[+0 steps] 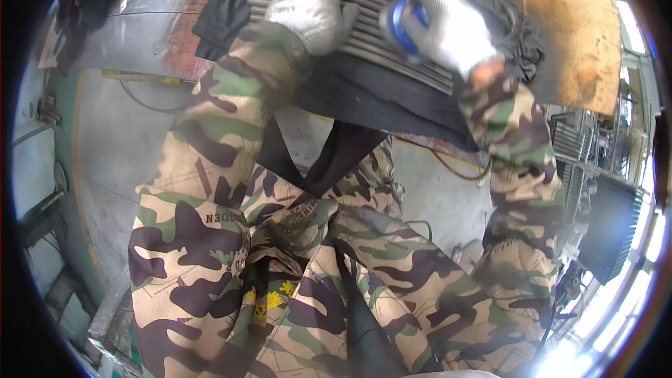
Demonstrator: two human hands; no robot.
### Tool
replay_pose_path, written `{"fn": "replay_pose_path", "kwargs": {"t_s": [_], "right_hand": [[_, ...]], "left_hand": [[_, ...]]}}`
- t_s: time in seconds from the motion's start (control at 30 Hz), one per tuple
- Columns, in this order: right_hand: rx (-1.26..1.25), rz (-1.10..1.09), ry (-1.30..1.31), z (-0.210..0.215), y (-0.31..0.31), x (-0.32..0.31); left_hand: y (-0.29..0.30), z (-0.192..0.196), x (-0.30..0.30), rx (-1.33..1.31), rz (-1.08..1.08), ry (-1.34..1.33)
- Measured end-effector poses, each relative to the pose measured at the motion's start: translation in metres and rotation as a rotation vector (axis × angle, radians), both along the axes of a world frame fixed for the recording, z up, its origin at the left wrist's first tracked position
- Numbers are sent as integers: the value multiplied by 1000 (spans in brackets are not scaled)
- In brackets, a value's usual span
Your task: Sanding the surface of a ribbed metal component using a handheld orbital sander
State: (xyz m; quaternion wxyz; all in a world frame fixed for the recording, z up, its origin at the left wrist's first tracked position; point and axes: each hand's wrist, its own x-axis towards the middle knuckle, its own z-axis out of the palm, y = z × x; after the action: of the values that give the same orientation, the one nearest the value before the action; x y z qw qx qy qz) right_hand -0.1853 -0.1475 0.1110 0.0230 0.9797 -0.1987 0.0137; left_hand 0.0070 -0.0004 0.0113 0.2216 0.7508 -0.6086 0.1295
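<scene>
My left hand [311,1], in a white knit glove, lies flat with fingers spread on a row of grey metal rods [364,38] laid side by side on a black cloth [378,94]. My right hand [451,28], also gloved, is closed around a blue cylindrical can [402,21] held just above the rods at their middle. Both forearms wear camouflage sleeves. The far ends of the rods are hidden under my hands.
The black cloth covers a metal workbench [150,21] with rusty patches. A brown board [563,28] lies at the right of the bench. A yellow cable [458,168] hangs below the cloth. Metal racks [595,189] stand at the right. Grey floor lies below.
</scene>
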Motion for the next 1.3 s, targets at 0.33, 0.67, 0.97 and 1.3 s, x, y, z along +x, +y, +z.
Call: {"fn": "replay_pose_path", "kwargs": {"t_s": [0.33, 0.67, 0.97, 1.3], "right_hand": [[63, 34, 1, -10, 7, 9], [8, -19, -2, -4, -7, 12], [32, 38, -37, -21, -4, 14], [10, 44, -195, -9, -2, 30]], "left_hand": [[-1, 5, 12, 154, 57, 63], [-6, -14, 3, 18, 38, -115], [16, -10, -6, 72, 11, -5], [18, -3, -5, 17, -56, -33]]}}
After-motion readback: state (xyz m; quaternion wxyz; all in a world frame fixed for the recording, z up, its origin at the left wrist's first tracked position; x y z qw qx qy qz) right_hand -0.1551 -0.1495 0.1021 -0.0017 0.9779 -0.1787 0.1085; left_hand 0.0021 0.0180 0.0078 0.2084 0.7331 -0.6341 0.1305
